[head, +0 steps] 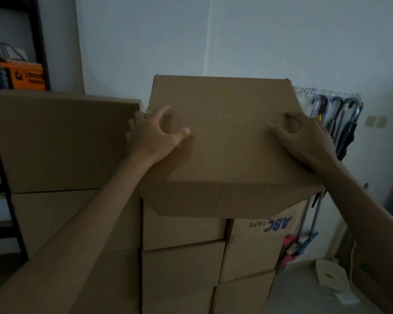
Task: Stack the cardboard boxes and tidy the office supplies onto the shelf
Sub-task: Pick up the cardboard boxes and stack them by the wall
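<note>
Both hands hold the top cardboard box (222, 137), which is tilted toward the camera above the middle stack of boxes (182, 264). Its lower edge hangs over that stack, so I cannot tell if it already rests there. The left hand (152, 132) grips the box's left edge: the thumb lies spread on the near face, and the other fingers go round the side, mostly hidden. The right hand (304, 134) grips the right edge with bent fingers, whose tips are hard to see in this dim room. Under the box, a carton marked "ABC TAPE" (259, 245) shows its print upside down (partly covered). To the left stand bigger boxes (61, 141), and behind them a black shelf (41, 41) with an orange box (25, 75), cut off by the frame. On the right, umbrellas (340, 118) hang on a rack.
</note>
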A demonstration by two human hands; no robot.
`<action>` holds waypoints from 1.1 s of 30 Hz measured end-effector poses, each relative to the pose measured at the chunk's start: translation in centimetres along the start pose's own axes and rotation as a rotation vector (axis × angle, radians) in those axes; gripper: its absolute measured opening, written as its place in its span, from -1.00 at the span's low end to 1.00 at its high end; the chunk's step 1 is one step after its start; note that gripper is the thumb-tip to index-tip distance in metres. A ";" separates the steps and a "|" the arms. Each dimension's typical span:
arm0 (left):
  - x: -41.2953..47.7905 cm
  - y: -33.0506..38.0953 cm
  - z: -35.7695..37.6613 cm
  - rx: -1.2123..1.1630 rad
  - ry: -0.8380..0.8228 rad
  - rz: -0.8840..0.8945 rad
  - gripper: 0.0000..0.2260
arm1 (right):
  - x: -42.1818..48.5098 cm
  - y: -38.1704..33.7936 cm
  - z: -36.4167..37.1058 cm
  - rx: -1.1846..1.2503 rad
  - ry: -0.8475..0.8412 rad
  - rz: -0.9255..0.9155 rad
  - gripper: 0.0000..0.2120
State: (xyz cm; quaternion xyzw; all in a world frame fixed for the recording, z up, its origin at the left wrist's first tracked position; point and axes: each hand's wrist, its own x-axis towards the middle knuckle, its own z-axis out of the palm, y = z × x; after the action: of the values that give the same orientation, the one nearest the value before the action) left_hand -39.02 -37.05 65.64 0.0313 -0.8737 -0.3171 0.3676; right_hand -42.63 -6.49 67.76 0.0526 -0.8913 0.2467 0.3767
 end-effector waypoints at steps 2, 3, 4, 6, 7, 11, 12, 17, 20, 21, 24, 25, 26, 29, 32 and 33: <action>1.8 -0.1 1.0 0.024 -0.012 -0.009 -0.37 | 1.8 0.5 1.4 0.027 -0.015 0.007 -0.31; 3.1 -0.1 1.6 0.033 -0.015 -0.017 -0.37 | 3.1 0.7 2.2 0.040 -0.024 0.010 -0.32; 4.0 -0.3 1.9 0.043 -0.017 -0.029 -0.38 | 4.0 0.7 2.8 0.050 -0.037 0.005 -0.32; 5.5 -0.5 2.6 0.069 -0.026 -0.038 -0.38 | 5.7 0.8 4.0 0.069 -0.057 -0.004 -0.32; 6.3 -0.5 2.8 0.084 -0.027 -0.040 -0.38 | 6.5 0.7 4.4 0.083 -0.064 -0.004 -0.33; 9.3 0.3 3.8 0.175 -0.069 -0.073 -0.39 | 10.8 0.7 6.3 0.122 -0.113 0.002 -0.38; 9.9 0.5 4.0 0.205 -0.087 -0.086 -0.39 | 11.7 0.7 6.8 0.128 -0.140 -0.002 -0.39; 13.7 0.9 5.2 0.316 -0.102 -0.108 -0.41 | 16.1 1.0 10.9 0.173 -0.323 -0.027 -0.43; 15.5 1.3 5.9 0.418 -0.056 0.180 -0.55 | 18.9 1.1 13.2 0.139 -0.443 -0.052 -0.40; 15.6 1.5 5.8 0.381 -0.088 0.281 -0.57 | 19.9 1.0 13.8 0.133 -0.480 -0.044 -0.39; 15.6 2.0 5.4 0.331 -0.260 0.390 -0.35 | 22.3 0.7 15.2 0.118 -0.584 -0.010 -0.37; 15.7 2.5 5.7 0.419 -0.311 0.370 -0.25 | 23.3 0.9 15.8 0.130 -0.615 0.009 -0.36; 15.7 2.4 5.6 0.537 -0.344 0.329 -0.15 | 24.0 0.7 16.2 0.136 -0.637 0.026 -0.35; 16.1 1.4 7.3 0.731 -0.327 0.258 -0.05 | 26.0 0.7 17.1 0.171 -0.684 -0.019 -0.31; 16.1 0.6 8.6 0.624 -0.219 0.208 -0.20 | 26.8 1.8 16.6 0.271 -0.721 -0.147 -0.31; 16.0 0.3 8.8 0.607 -0.167 0.206 -0.27 | 26.5 2.4 16.1 0.335 -0.716 -0.173 -0.36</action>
State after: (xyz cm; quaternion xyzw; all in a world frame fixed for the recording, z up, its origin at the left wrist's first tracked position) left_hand -56.44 -36.69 71.11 0.0248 -0.9540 -0.0048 0.2988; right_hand -72.58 -9.62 75.73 0.2706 -0.9059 0.3222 0.0478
